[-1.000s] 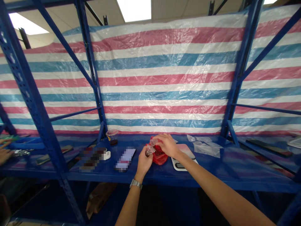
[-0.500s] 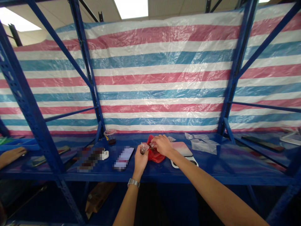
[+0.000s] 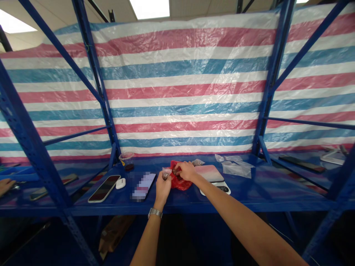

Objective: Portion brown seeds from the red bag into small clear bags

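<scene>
My left hand (image 3: 163,187) is closed around a small clear plastic bag (image 3: 166,173) with something dark inside. A red plastic bag (image 3: 181,184) lies open on the blue shelf, just right of that hand. Over its mouth is my right hand (image 3: 186,171), fingers bent and pinched together at dark bits that are too small to name. Behind the right hand lies another small clear bag (image 3: 198,162) with dark contents. Close by on the right is a white kitchen scale (image 3: 226,189), with a flat pinkish slab (image 3: 209,173) on top.
Clear empty bags (image 3: 237,170) lie right of the scale. Leftward are a lit phone (image 3: 144,186), a white earbud case (image 3: 120,183), a white-edged phone (image 3: 104,188) and a clear cup (image 3: 127,161) with dark liquid. Blue uprights (image 3: 97,66) frame the shelf. Another person's hand (image 3: 5,186) is far left.
The view has turned slightly right, so the shelf items appear further left. My right fingers have shifted a little and curl more over the red bag. My left hand still grips the clear bag.
</scene>
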Available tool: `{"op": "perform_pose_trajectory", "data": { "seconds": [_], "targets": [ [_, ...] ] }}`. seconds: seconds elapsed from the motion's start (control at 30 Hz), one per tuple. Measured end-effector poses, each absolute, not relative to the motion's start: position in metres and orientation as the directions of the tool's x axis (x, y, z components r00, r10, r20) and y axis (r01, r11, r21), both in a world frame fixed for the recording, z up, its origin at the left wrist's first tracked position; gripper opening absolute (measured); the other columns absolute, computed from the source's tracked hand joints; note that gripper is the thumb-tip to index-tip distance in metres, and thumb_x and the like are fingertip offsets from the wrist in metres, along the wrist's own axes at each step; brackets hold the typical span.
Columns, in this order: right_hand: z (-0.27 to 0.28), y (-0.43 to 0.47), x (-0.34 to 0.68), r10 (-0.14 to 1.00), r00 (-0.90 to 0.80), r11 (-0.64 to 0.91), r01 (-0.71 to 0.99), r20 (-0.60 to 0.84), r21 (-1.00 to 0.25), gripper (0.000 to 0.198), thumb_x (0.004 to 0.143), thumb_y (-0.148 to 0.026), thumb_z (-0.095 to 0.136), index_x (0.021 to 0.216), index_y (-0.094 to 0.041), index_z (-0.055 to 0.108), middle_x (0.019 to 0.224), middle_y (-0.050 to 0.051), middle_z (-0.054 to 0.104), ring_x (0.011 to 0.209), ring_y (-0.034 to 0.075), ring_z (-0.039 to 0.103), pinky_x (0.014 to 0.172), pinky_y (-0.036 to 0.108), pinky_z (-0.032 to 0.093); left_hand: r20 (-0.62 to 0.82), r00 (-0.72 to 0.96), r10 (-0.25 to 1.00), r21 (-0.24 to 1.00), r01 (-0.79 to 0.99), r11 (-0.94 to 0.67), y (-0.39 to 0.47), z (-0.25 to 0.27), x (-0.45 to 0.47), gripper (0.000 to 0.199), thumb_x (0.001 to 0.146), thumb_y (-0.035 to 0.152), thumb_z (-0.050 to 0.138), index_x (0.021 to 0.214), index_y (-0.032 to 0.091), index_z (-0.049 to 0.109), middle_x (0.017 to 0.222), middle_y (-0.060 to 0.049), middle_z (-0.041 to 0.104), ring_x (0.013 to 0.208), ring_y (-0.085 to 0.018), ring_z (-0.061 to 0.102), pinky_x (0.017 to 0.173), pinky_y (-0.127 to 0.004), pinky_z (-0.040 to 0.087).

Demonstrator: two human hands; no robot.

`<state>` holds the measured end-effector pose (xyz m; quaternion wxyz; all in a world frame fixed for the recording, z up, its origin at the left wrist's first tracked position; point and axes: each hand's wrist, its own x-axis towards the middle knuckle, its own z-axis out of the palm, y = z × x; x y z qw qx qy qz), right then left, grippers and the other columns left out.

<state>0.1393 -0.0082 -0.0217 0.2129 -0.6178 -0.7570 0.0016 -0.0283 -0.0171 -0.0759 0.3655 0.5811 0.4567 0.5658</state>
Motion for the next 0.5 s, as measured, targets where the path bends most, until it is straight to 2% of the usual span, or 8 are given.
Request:
{"op": "perform_pose_trajectory", "data": {
  "seconds": [0.13,0.3,0.4,0.5],
  "targets": [
    [-0.033,-0.010,0.145,0.935,-0.101,0.230,0.902,0.340,-0.366,0.021,0.091,-0.025,0.069,0.111,-0.027,0.076,0.115,0.001,0.079,0.105,0.021,0.073,0.094,0.030,0.052,0.340,-0.046,0.939,0.936,0.114,-0.333,-0.021,-0.074,-0.028,0.022,0.086,0.020,0.057,0.106,0.021,0.068,0.089,-0.001,0.071,0.081,-0.018,0.062,0.080,-0.033,0.047],
    [-0.035,-0.016,0.157,0.895,-0.049,0.307,0.789,0.444,-0.532,0.019,0.090,-0.018,0.066,0.106,-0.024,0.076,0.112,0.004,0.079,0.104,0.023,0.073,0.095,0.035,0.054,0.360,0.024,0.933,0.930,0.072,-0.360,-0.024,-0.072,-0.024,0.021,0.084,0.020,0.062,0.103,0.022,0.069,0.093,-0.002,0.073,0.085,-0.019,0.065,0.083,-0.033,0.049],
    [-0.022,-0.021,0.163,0.861,-0.047,0.363,0.753,0.507,-0.548,0.023,0.091,-0.016,0.064,0.111,-0.024,0.074,0.115,0.005,0.078,0.106,0.024,0.072,0.097,0.037,0.054,0.389,0.035,0.921,0.918,0.074,-0.390,-0.025,-0.071,-0.022,0.020,0.083,0.019,0.063,0.101,0.022,0.070,0.091,-0.002,0.073,0.083,-0.019,0.065,0.083,-0.032,0.049],
    [-0.005,-0.031,0.163,0.832,-0.096,0.398,0.789,0.546,-0.468,0.026,0.091,-0.016,0.066,0.114,-0.025,0.073,0.118,0.005,0.077,0.109,0.024,0.070,0.100,0.039,0.050,0.433,0.050,0.900,0.897,0.078,-0.435,-0.028,-0.068,-0.021,0.020,0.082,0.016,0.062,0.100,0.022,0.071,0.092,-0.003,0.073,0.085,-0.019,0.065,0.084,-0.032,0.048]
  ]
}}
